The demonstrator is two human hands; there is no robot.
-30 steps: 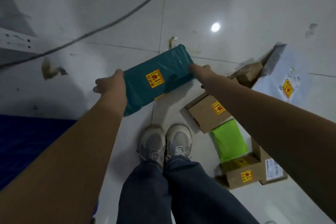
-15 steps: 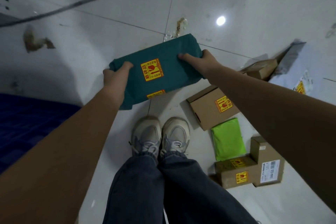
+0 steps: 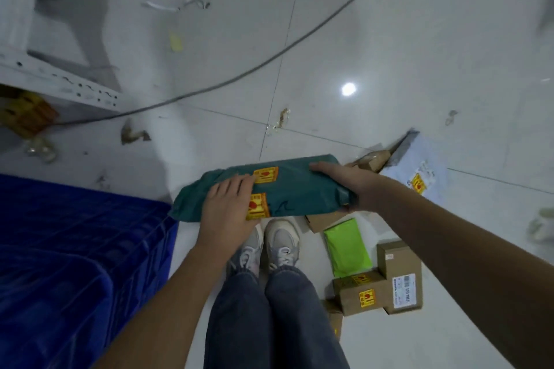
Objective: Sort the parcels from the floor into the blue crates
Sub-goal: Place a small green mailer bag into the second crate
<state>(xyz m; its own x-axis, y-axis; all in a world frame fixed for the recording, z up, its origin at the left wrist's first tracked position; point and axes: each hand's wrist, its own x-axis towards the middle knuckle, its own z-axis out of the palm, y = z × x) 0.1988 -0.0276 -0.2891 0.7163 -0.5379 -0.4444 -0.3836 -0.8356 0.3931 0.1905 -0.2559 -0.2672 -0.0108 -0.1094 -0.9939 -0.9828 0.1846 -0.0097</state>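
While left hand lies flat (fingers straight) | right hand grips crinkled teal polybag

Both hands hold teal parcel above shoes; blue crate left.

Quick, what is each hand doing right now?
Left hand: lies flat on top of the teal parcel, fingers straight, pressing on it.
Right hand: grips the parcel's right end, fingers over the top.
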